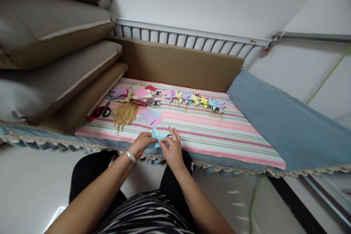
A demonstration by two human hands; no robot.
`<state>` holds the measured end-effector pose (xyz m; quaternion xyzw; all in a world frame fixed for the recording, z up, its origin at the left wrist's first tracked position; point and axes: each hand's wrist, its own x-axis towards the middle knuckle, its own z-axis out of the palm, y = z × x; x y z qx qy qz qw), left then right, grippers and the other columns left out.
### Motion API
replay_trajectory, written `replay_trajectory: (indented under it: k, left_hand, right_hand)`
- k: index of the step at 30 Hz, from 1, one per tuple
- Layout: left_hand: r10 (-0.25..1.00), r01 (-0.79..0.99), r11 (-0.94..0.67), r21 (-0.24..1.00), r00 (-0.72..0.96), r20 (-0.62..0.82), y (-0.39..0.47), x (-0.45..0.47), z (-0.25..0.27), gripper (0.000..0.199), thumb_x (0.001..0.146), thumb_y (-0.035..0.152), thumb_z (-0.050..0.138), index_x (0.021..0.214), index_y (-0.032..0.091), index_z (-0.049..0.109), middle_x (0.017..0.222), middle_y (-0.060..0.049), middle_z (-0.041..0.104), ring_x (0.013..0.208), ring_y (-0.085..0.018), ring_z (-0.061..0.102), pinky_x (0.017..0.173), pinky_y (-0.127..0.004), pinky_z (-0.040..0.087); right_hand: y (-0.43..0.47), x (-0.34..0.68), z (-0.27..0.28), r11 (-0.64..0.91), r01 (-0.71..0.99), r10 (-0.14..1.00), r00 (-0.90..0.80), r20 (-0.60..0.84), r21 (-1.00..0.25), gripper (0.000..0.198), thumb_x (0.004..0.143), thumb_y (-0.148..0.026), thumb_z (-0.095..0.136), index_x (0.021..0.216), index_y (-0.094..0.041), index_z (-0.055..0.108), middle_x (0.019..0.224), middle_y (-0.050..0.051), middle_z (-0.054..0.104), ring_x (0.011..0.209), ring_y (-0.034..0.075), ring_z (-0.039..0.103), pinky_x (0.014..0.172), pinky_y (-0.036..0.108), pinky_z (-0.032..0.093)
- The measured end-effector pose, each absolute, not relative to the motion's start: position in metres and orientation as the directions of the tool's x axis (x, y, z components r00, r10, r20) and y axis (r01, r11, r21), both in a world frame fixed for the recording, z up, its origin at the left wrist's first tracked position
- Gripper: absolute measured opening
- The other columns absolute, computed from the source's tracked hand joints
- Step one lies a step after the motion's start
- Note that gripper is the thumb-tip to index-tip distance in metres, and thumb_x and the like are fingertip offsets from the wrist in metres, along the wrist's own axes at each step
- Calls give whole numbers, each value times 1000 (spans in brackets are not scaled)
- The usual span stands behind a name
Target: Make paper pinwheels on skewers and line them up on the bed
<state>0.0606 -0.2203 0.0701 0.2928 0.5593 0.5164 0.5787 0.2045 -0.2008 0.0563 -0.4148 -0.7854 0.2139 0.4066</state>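
Note:
A light blue paper pinwheel [155,132] with folded blades is between my hands at the front edge of the striped cloth [219,135]. My left hand [143,142] pinches its left side, thumb against the paper. My right hand [172,147] pinches near its middle with thumb and index finger, the other fingers raised. Any small part at its centre is hidden by my fingertips. Just beyond lie loose paper squares [149,116] in purple, pink and blue. To their left is a pile of thin wooden sticks [125,114].
Finished pinwheels [194,98] on sticks lie in a row at the back. Stacked coloured paper [141,92] and black-handled scissors [105,111] are at the left. Large cushions [55,47] are piled on the left; a brown board [178,62] stands along the back before a radiator [192,36].

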Motion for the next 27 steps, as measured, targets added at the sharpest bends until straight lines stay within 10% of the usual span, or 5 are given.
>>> replay_trajectory:
  k: [15, 22, 27]
  left_hand:
    - [940, -204, 261, 943, -170, -297, -229, 58, 72, 16, 44, 23, 72, 51, 14, 61, 44, 3, 52, 41, -8, 42, 47, -23, 30]
    - [956, -41, 287, 957, -53, -289, -234, 52, 84, 10, 49, 19, 70, 50, 14, 62, 45, 1, 54, 40, -9, 41, 45, -24, 28]
    - [972, 73, 233, 970, 12, -234, -236, 60, 93, 7, 48, 13, 67, 47, 14, 60, 43, 4, 51, 41, -9, 39, 46, -23, 28]
  right_hand:
    - [-206, 201, 63, 531, 511, 847, -298, 440, -676, 8, 68, -13, 62, 68, -21, 62, 125, 8, 55, 125, 29, 38, 102, 49, 29]
    - [-196, 217, 91, 407, 404, 889, -380, 255, -819, 41, 62, -16, 67, 102, -23, 61, 95, 4, 67, 91, 23, 60, 81, 36, 43]
    - [-189, 217, 89, 235, 301, 851, -523, 46, -924, 35, 53, -7, 62, 84, -24, 62, 56, -8, 57, 53, 12, 50, 50, 21, 33]
